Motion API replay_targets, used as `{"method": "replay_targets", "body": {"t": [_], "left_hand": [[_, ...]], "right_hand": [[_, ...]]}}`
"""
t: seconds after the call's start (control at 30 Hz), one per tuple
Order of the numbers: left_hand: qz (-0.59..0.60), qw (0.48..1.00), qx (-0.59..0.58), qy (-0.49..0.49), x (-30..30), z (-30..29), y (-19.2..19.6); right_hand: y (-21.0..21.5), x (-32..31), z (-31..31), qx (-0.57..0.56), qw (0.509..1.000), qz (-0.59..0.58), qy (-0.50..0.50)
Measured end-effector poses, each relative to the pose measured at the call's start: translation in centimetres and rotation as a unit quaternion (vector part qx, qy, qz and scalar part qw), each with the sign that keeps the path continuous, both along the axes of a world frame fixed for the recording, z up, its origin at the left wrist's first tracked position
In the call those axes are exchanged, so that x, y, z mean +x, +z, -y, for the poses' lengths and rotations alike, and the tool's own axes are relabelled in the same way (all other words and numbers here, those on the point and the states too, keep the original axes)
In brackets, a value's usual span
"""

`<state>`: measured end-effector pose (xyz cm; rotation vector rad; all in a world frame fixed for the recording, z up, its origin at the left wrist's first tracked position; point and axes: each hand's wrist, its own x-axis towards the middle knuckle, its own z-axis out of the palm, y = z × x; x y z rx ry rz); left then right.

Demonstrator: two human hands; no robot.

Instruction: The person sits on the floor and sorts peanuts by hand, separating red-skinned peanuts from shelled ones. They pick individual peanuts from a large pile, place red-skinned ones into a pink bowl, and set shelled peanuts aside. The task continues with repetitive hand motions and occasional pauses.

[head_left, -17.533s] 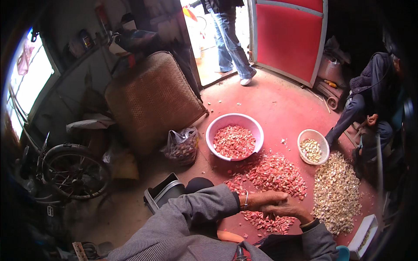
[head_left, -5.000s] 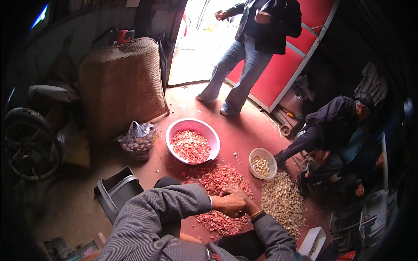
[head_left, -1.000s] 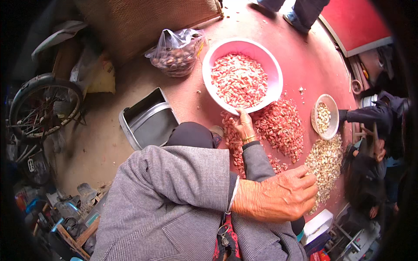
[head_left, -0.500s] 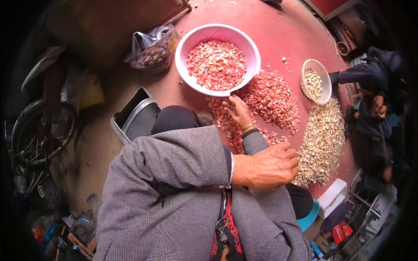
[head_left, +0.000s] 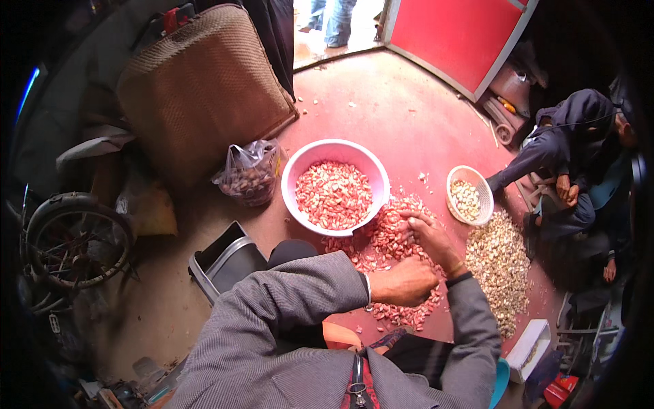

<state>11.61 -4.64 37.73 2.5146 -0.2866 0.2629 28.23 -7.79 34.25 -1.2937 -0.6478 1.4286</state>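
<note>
A pile of small pink-red, clove-like pieces (head_left: 398, 232) lies on the floor in front of me. My left hand (head_left: 407, 281) is closed, knuckles up, over its near part; whatever its fingers hold is hidden. Just beyond, my right hand (head_left: 436, 240) is at the pile's right side, its fingers apart and loosely bent with nothing visible in them. A round pale pink basin (head_left: 291, 204) stands at the pile's far left, partly filled with the same pink-red pieces (head_left: 334, 196).
Right of the pile are a heap of pale pieces (head_left: 501, 269) and a small perforated basket (head_left: 484, 194). Another person (head_left: 569, 150) sits beyond them. Left are a plastic bag (head_left: 251, 174), a grey bin (head_left: 231, 262) and a bicycle wheel (head_left: 75, 238). A red door (head_left: 456, 41) stands ajar.
My view has tilted up, showing the doorway. My right hand has left the basin's rim for the pile's right side. My left hand is closed over the pink-red pile.
</note>
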Motion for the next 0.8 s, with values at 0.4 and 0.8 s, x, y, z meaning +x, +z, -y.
{"method": "replay_targets", "body": {"t": [0.4,0.8], "left_hand": [[-0.096,0.91,-0.398,-0.073,1.8,-1.8,1.7],[-0.098,0.79,-0.575,0.187,3.3,-4.8,-0.3]], "right_hand": [[9.7,-3.9,7.4,0.049,0.972,0.23,0.024],[5.0,-2.2,8.8,0.038,0.957,0.286,-0.016]]}}
